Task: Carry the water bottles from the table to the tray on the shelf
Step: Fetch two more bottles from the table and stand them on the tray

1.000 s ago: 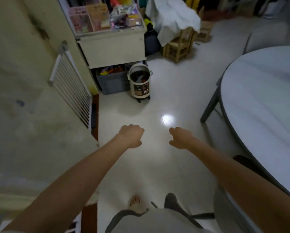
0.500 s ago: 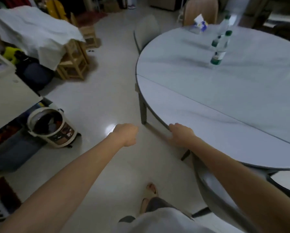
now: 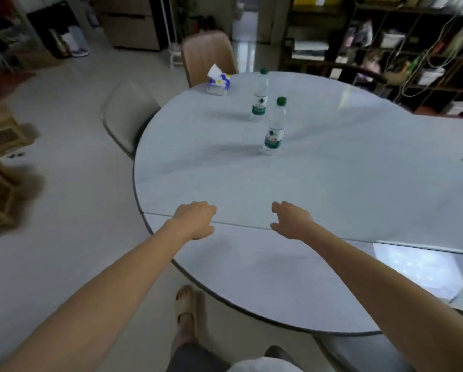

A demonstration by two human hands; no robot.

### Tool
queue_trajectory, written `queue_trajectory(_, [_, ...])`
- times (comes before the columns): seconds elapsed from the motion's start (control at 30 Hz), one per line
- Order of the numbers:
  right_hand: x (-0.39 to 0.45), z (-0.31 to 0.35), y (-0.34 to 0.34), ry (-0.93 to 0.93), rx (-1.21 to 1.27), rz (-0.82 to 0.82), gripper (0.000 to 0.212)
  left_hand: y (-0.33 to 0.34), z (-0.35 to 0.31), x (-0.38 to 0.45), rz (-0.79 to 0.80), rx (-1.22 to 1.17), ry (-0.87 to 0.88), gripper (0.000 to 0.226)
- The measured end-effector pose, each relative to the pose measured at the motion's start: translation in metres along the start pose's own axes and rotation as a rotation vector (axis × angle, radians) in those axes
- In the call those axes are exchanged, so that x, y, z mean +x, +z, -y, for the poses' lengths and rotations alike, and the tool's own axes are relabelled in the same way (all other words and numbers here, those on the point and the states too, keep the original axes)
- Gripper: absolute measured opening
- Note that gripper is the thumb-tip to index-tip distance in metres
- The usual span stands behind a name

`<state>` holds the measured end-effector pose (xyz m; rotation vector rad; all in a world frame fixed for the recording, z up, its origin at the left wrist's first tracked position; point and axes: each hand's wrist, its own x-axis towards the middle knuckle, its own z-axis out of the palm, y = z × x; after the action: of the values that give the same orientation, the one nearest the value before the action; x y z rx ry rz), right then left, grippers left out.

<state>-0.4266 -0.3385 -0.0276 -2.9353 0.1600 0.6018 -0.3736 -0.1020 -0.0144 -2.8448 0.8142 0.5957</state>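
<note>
The floor point(image 3: 64, 183), pale and glossy, is seen around a large round worktop point(image 3: 332, 210) with a light grey top and a dark rim; a straight seam is seen running across it from left to right. A dark shelf point(image 3: 412, 49), crowded with blurred items, is seen behind the worktop at the upper right; no tray can be made out on it. A grey chair point(image 3: 128, 114) is tucked at the worktop's left edge, and a tan chair point(image 3: 208, 57) is set at its far edge.

Both forearms are stretched out over the near part of the worktop. The left hand point(image 3: 195, 220) is held above the seam near the left rim, its fingers curled loosely under with nothing in the grip. The right hand point(image 3: 290, 220) is held beside it, a little apart, its fingers loosely bent and slightly parted, the grip likewise empty. Whether either hand touches the surface cannot be told.

Two water bottles are stood upright near the worktop's middle, well beyond the hands. The near bottle point(image 3: 274, 127) is clear, with a green cap and a green label. The far bottle point(image 3: 260, 96), of the same kind, is placed behind it and slightly left. A tissue pack point(image 3: 219, 83), white with blue print, is set near the far edge, left of the far bottle.

A sandalled foot point(image 3: 185, 307) is seen on the floor below the near rim.
</note>
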Motion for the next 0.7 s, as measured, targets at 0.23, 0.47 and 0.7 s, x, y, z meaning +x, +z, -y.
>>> queue_trajectory(0.23, [0.090,0.015,-0.053,0.269,0.212,-0.145,0.041,-0.060,0.076,0.132,0.024,0.101,0.209,0.044])
queue_trajectory(0.47, [0.171,0.013,-0.075,0.489,0.576,-0.439,0.055,-0.084,0.111,0.237,0.085,0.081,0.310,0.046])
queue_trajectory(0.7, [0.276,-0.012,-0.066,0.568,0.999,-0.634,0.086,-0.083,0.116,0.336,0.081,-0.064,0.283,0.049])
